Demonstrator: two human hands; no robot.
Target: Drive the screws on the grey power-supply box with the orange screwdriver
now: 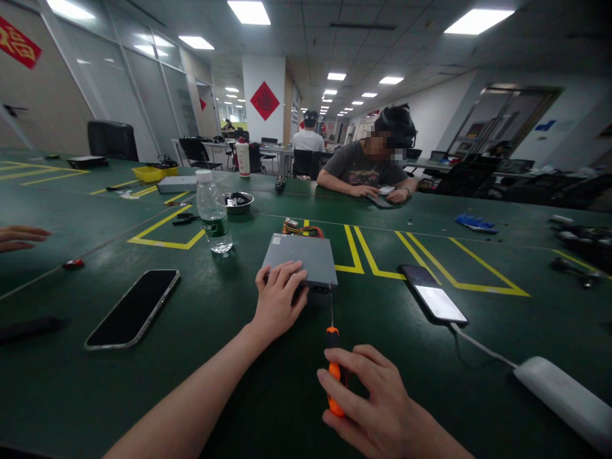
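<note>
Left hand point(281, 294): laid over the near left part of a grey metal box point(306, 260), fingers spread on its top, thumb at the near side. Box lies flat on the green bench point(268, 376), near the middle of the scene; a bundle of coloured wires point(303, 229) sits at its far edge.

Right hand point(373, 401): narrow grip, fingertips and thumb around the orange and black handle of a screwdriver point(334, 382). Shaft points away from the wearer; tip at the near right corner of the box. Whether it is seated in a screw: cannot tell.

Left of the box: clear water bottle point(215, 220), upright, with a metal bowl point(238, 202) holding dark items just beyond it. Nearer and further left, a dark-screened phone point(134, 309). Right of the box: second phone point(433, 293), screen partly lit, joined by a white cable point(482, 344) to a white device point(567, 395) at near right.

Far side of bench: a person point(368, 159) in a headset, arms resting on the bench.
</note>
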